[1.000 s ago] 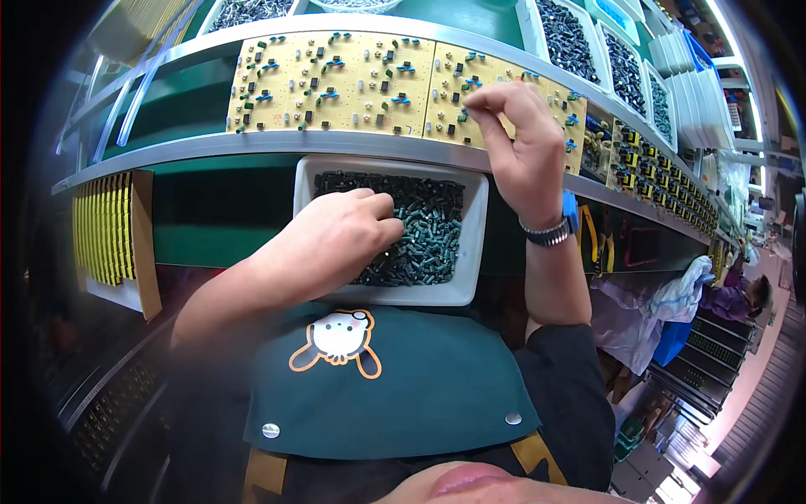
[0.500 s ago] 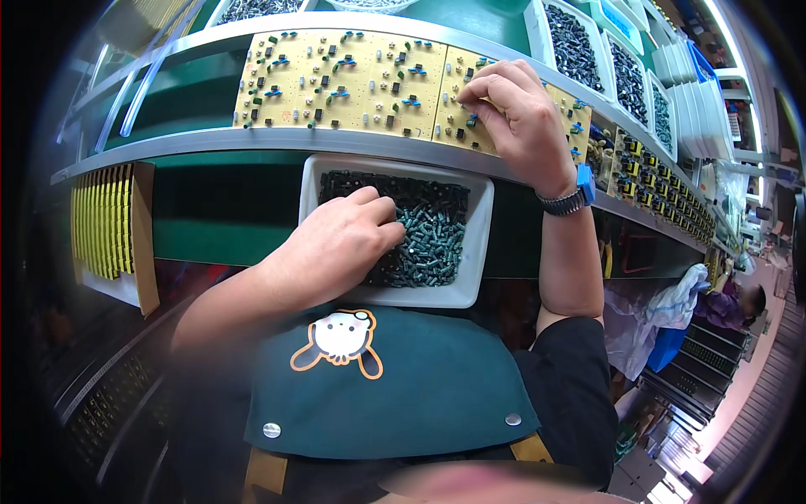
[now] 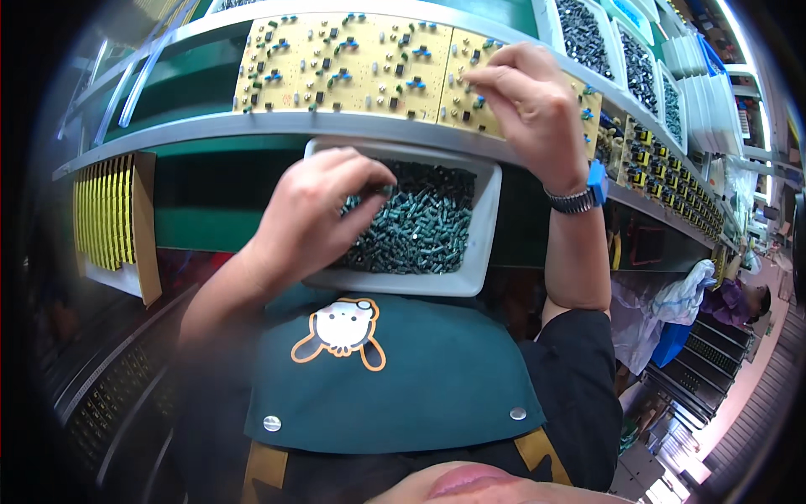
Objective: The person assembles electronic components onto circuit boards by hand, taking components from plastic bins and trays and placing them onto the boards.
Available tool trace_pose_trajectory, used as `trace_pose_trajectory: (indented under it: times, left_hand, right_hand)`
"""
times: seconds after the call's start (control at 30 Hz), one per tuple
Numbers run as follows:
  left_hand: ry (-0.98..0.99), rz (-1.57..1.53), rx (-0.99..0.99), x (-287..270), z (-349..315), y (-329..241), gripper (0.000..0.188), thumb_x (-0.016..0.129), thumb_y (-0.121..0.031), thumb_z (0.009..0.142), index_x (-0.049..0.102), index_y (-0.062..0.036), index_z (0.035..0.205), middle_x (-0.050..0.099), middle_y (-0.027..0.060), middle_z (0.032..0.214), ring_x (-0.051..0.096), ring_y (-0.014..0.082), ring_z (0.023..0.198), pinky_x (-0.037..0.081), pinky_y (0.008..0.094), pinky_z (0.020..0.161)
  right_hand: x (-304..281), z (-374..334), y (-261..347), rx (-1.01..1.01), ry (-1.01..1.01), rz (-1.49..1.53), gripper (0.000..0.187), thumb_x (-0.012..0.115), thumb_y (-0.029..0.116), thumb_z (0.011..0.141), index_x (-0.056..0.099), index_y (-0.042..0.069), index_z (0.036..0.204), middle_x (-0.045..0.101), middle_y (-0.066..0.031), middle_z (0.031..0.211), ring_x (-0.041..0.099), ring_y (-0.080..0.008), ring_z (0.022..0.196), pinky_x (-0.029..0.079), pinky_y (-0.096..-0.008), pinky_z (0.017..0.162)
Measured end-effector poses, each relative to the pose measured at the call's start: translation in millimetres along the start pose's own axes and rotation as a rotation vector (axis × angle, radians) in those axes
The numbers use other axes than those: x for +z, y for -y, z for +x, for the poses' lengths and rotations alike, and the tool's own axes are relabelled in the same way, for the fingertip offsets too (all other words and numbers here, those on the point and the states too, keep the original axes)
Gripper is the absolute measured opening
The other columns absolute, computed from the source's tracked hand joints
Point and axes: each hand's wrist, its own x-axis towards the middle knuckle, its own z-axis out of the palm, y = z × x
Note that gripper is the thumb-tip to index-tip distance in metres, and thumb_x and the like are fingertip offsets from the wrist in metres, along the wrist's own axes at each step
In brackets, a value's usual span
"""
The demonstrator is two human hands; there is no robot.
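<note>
A white bin (image 3: pixel 491 227) in front of me holds many small dark green cylindrical capacitors (image 3: pixel 416 231). My left hand (image 3: pixel 323 206) hovers over the bin's left side, thumb and forefinger closed on what looks like one green capacitor. Beyond the bin, yellow-tan circuit boards (image 3: pixel 365 80) lie in a row on a metal-edged rail, carrying small black, blue and green parts. My right hand (image 3: pixel 537 109), with a watch at the wrist, is above the right-hand board. Its thumb and forefinger are pinched together; anything between them is too small to make out.
White bins of dark parts (image 3: pixel 583 38) stand beyond the rail at the right. Boards with black and yellow parts (image 3: pixel 672 181) continue along the rail. At the left is a cardboard box of upright yellow strips (image 3: pixel 105 214). Another person (image 3: pixel 739 302) is far right.
My left hand has risen from the capacitors and turned, its fingertips now above them. The right hand stays pinched over the board, slightly higher. The whole view has shifted a little.
</note>
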Motion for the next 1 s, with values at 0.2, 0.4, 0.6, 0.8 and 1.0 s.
trace_pose_trajectory:
  times: [0.2, 0.4, 0.6, 0.8, 1.0]
  left_hand:
    - [-0.094, -0.241, -0.163, -10.9, 0.3, 11.0, 0.026, 0.074, 0.007, 0.087, 0.075, -0.0022, 0.111, 0.072, 0.0063, 0.094, 0.062, 0.0135, 0.077, 0.05, 0.0267, 0.069]
    - [-0.133, -0.732, -0.408, -15.8, 14.0, 9.3, 0.018, 0.074, 0.006, 0.087, 0.077, -0.0024, 0.102, 0.073, 0.0069, 0.097, 0.062, 0.0138, 0.08, 0.051, 0.0254, 0.071]
    - [-0.347, 0.083, 0.13, -25.5, 59.3, 26.9, 0.009, 0.076, 0.002, 0.085, 0.075, -0.0029, 0.092, 0.069, 0.0047, 0.09, 0.061, 0.0183, 0.081, 0.05, 0.0297, 0.073]
    - [-0.342, 0.46, 0.242, -21.1, 79.0, 33.6, 0.004, 0.076, -0.005, 0.085, 0.072, -0.0038, 0.085, 0.066, 0.0061, 0.089, 0.058, 0.0229, 0.086, 0.05, 0.0357, 0.081]
    - [-0.292, 0.467, 0.184, -16.4, 81.4, 35.2, 0.006, 0.075, -0.008, 0.087, 0.071, -0.0036, 0.084, 0.064, 0.0076, 0.093, 0.058, 0.024, 0.09, 0.049, 0.0375, 0.086]
  right_hand:
    - [3.8, -37.8, 67.7, 0.061, 0.419, 0.103, 0.023, 0.074, 0.003, 0.084, 0.07, 0.003, 0.106, 0.068, -0.0102, 0.1, 0.062, -0.0207, 0.073, 0.053, -0.0303, 0.067]
    - [22.9, -66.7, 84.6, 0.067, 0.58, -0.042, 0.02, 0.074, 0.004, 0.082, 0.068, 0.003, 0.102, 0.067, -0.0101, 0.099, 0.064, -0.0228, 0.075, 0.053, -0.0335, 0.068]
    - [23.5, -64.5, 85.3, 0.154, 0.338, 0.177, 0.017, 0.073, -0.003, 0.082, 0.071, 0.001, 0.098, 0.066, -0.0097, 0.098, 0.061, -0.0223, 0.073, 0.051, -0.0328, 0.067]
    - [16.8, -66.1, 87.4, 0.322, 0.107, 0.436, 0.016, 0.07, -0.01, 0.083, 0.074, -0.002, 0.097, 0.067, -0.009, 0.099, 0.058, -0.019, 0.072, 0.048, -0.0285, 0.066]
    - [11.1, -68.5, 81.3, 0.399, -0.01, 0.506, 0.021, 0.066, -0.012, 0.085, 0.076, -0.001, 0.1, 0.067, -0.0081, 0.096, 0.057, -0.0154, 0.069, 0.046, -0.0259, 0.062]
